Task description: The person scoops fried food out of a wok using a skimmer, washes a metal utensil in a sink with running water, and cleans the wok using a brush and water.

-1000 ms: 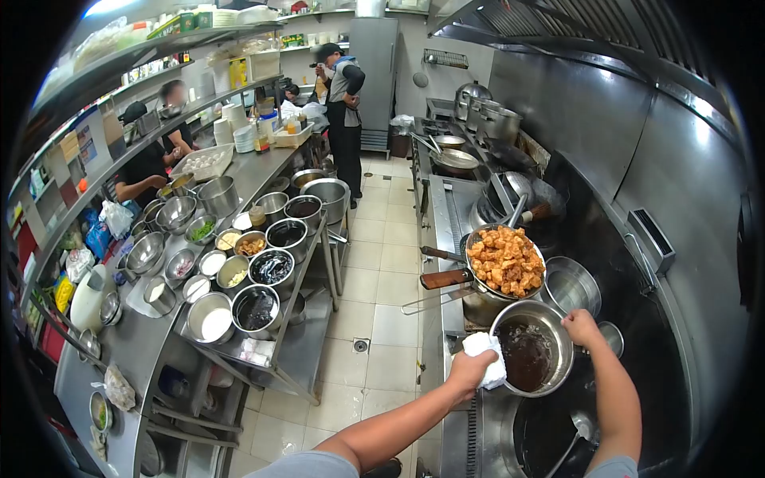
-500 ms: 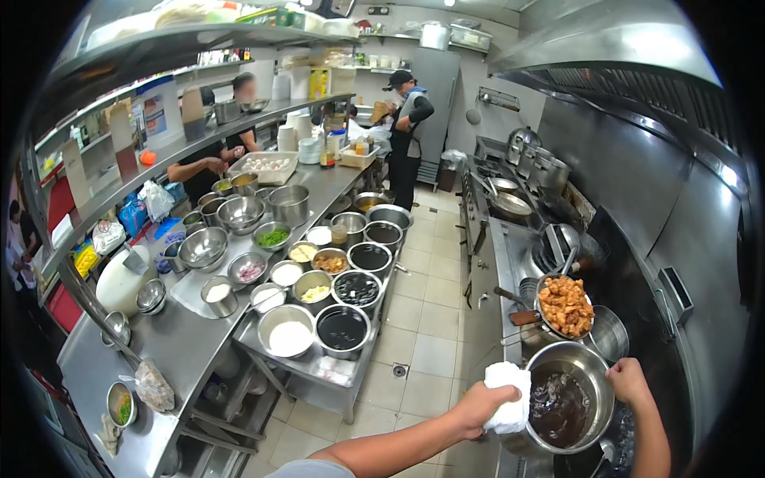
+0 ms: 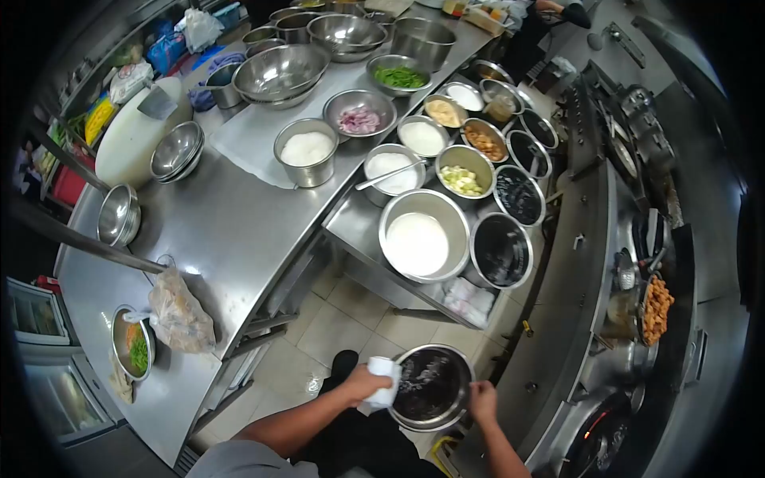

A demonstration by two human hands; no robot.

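Note:
A steel pot of dark liquid (image 3: 430,385) hangs over the floor in front of my body, held from both sides. My left hand (image 3: 368,384) is closed on a folded white cloth (image 3: 384,381) pressed against the pot's left rim. On the other side my right hand (image 3: 482,398) grips the pot's right edge with curled fingers. Beyond the pot stand a large pot of white powder (image 3: 417,243) and a pot of black liquid (image 3: 502,249) on the low steel stand.
The steel worktable (image 3: 231,231) on the left bears bowls, a plastic bag (image 3: 182,312) and a bowl of greens (image 3: 134,346). Fried pieces (image 3: 657,309) sit by the stove at right, near a wok (image 3: 598,438). Another person's arm (image 3: 562,9) shows at the top.
My view has turned left toward the worktable. Both hands have carried the pot away from the stove, over the floor. The cloth is still in my left hand.

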